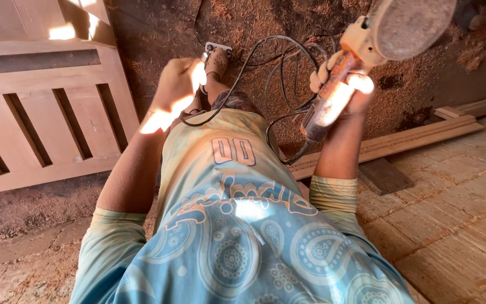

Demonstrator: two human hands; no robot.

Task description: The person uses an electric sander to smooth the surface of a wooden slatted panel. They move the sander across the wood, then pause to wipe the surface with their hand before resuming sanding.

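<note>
Firmly now: your right hand is wrapped around the body of the sander, fingers clenched on its dusty handle, with the round pad tilted up and away from you, off any wood. Your left hand is closed on the black cord, which loops between both hands and across your chest before it runs into the tail of the tool. Keep that loop gathered on the left side, well apart from the pad, so it cannot snag or get pulled under the disc; I judge that the slack hanging near your right wrist is the part most likely to catch. Hold the tool with the wrist straight and the pad facing away from your shirt. Below the hands, your sandalled foot stands on ground thick with sawdust, so set your feet before you lean. To your left stands a slatted wooden panel; to your right a long strip of moulding lies along the edge of the brick floor, near your right elbow but not touching it.
</note>
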